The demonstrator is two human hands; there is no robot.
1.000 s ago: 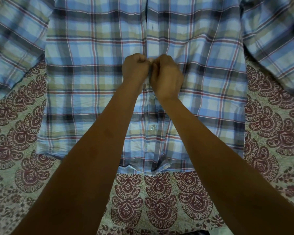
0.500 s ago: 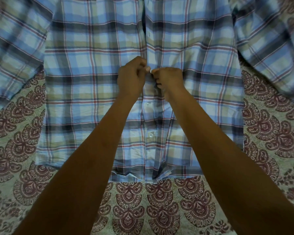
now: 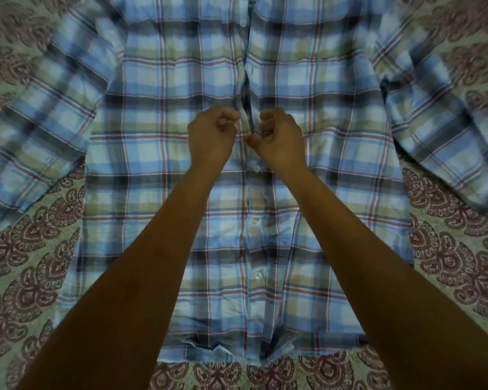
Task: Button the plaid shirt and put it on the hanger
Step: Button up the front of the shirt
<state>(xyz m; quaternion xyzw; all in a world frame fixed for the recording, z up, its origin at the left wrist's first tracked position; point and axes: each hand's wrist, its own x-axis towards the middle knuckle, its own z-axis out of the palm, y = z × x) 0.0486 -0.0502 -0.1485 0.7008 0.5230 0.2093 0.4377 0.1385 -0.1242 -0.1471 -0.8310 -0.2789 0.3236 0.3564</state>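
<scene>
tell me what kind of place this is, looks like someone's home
Probably a home, likely a bed or floor spread, though no walls or furniture show. A plaid shirt lies flat on a printed paisley-style cloth, and bare hands, left and right, work at its placket. No hanger is in view.

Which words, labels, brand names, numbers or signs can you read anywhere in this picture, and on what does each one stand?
None: no readable text appears anywhere.
The blue, green and red plaid cotton shirt shows only its checks and small white buttons.
The maroon-patterned bedspread shows only ornamental motifs, no letters.
</scene>
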